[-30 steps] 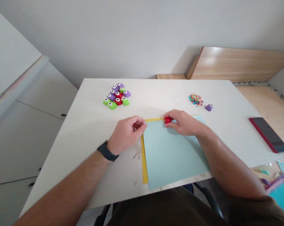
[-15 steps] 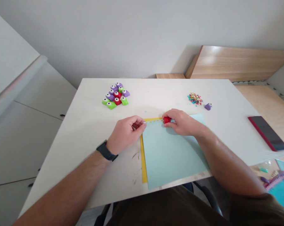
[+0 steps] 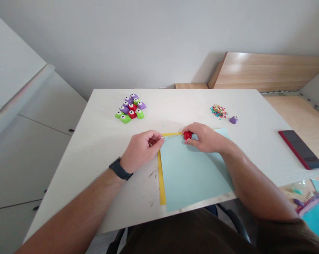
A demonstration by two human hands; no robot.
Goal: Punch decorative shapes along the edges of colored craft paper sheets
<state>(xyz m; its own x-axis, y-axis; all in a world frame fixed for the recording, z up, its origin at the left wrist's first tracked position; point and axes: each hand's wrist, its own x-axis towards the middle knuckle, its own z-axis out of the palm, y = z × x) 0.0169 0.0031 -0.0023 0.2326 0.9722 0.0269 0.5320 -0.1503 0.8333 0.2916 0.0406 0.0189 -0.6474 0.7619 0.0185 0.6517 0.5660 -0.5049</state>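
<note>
A light blue sheet of paper (image 3: 196, 173) lies over a yellow sheet (image 3: 161, 180), which shows along the left and top edges. My left hand (image 3: 146, 146) pinches the blue sheet's top left corner between thumb and fingers. Around a small red craft punch (image 3: 187, 135) at the top edge, the thumb and fingers of my right hand (image 3: 203, 137) are closed. Between the two hands, a row of small punched holes runs along the blue edge, with yellow showing through. The right part of the top edge is partly hidden by my right hand.
Several purple, green and red craft punches (image 3: 130, 107) cluster at the back left of the white table (image 3: 96, 141). Back right lie a pile of colourful paper bits (image 3: 219, 111) and a purple punch (image 3: 233, 120). A phone with a red edge (image 3: 301, 149) rests at the right edge.
Both hands stay in place on the paper's top edge. The red punch looks slightly turned or tilted in my right hand; otherwise only the camera view has shifted a little.
</note>
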